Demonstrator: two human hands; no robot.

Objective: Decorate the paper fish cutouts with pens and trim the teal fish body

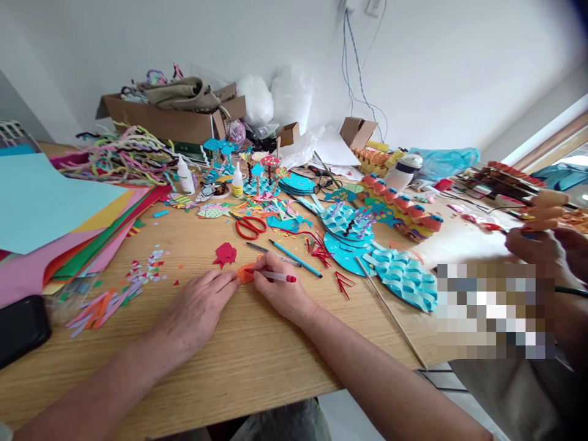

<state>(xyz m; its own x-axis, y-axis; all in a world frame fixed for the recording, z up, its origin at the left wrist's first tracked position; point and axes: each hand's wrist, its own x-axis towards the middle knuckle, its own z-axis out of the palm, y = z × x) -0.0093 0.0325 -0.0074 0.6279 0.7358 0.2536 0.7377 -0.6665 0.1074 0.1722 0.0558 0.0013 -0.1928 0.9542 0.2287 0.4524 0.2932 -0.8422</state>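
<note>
My right hand [280, 283] grips a red-capped pen [281, 277], its writing end over a small orange paper cutout [245, 274] on the table. Flat on the wood, my left hand [202, 303] has its fingertips at the left edge of that cutout; its fingers are stretched out. Just beyond lies a red paper cutout [225, 254]. Behind my right hand rest a blue pen [296, 258] and a dark pen [271, 252]. Red-handled scissors [250, 228] lie further back. Part of the orange cutout is hidden by my fingers.
Coloured paper sheets [50, 202] and a black phone [22, 331] are on the left, near paper scraps [142, 269]. Glue bottles [185, 176] stand behind. A blue paper fish [399, 275] and a wooden stick [390, 312] lie right. A co-worker's hands [537, 248] are at far right.
</note>
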